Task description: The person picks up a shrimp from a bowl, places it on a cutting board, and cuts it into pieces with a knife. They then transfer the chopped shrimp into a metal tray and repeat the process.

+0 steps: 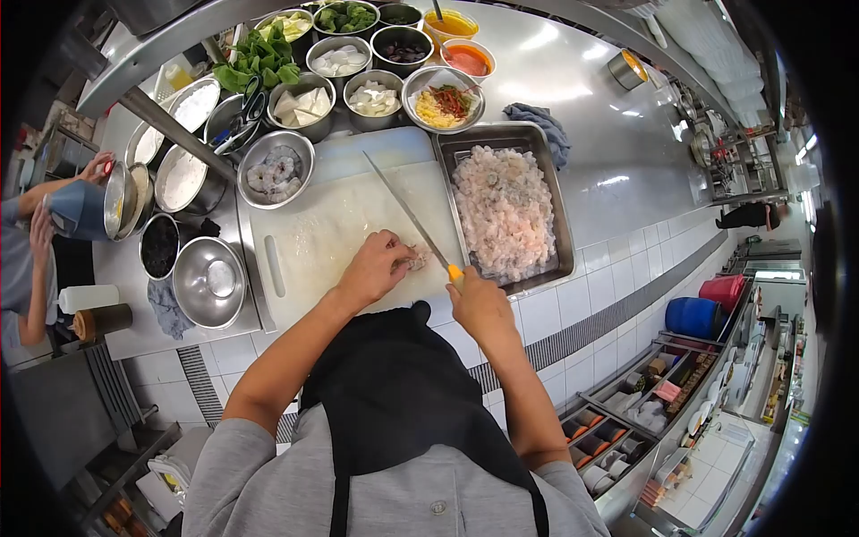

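My right hand (483,309) grips the yellow handle of a long kitchen knife (404,208), whose blade points away to the upper left over the white cutting board (313,237). On the board, the curled fingers of my left hand (378,267) close on a small pinkish piece of shrimp (417,257), partly hidden by the fingertips. Just right of the board, a deep metal tray (564,242) holds a heap of pale peeled shrimp (503,210). Past the board's far left corner stands a steel bowl (252,193) with a few grey shrimp (276,172) inside.
Several steel bowls of vegetables and sliced white food line the back, with orange sauce tubs (467,61). An empty steel bowl (210,282) sits left of the board. A grey-blue cloth (540,130) lies behind the tray. At far left, another person's hands (42,228) hold a blue container (79,209).
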